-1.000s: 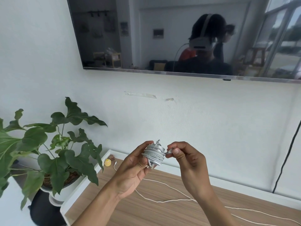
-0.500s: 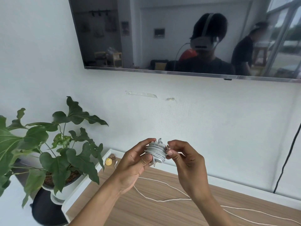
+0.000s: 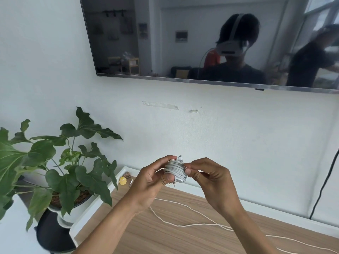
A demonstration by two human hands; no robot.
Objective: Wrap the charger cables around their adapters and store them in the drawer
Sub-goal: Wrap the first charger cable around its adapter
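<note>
The wrapped adapter [image 3: 176,171] is held in the air above the desk [image 3: 146,235], well clear of the surface, probably so that the last turn of cable can be seated without the coils snagging on anything. The left hand [image 3: 152,178] grips the wrapped adapter from the 9 o'clock side: the thumb presses the front of the coils and the curled fingers back it from behind, so the winding cannot spring loose. The right hand [image 3: 211,182] closes in from the 3 o'clock side, its fingertips [image 3: 189,170] pinched together on the outer turns, apparently tucking the cable end in. A connector tip [image 3: 179,158] stands out at 12 o'clock, and two prongs show at 6 o'clock. Neither hand is open; both are clamped on the same item. A loose cable [image 3: 183,222] trails over the desk at 6 o'clock from the hands (its adapter is not in view), so in my judgement a second wrap remains. No drawer is visible. A potted plant [image 3: 64,162] stands at 9 o'clock, just off the desk's edge.
</note>
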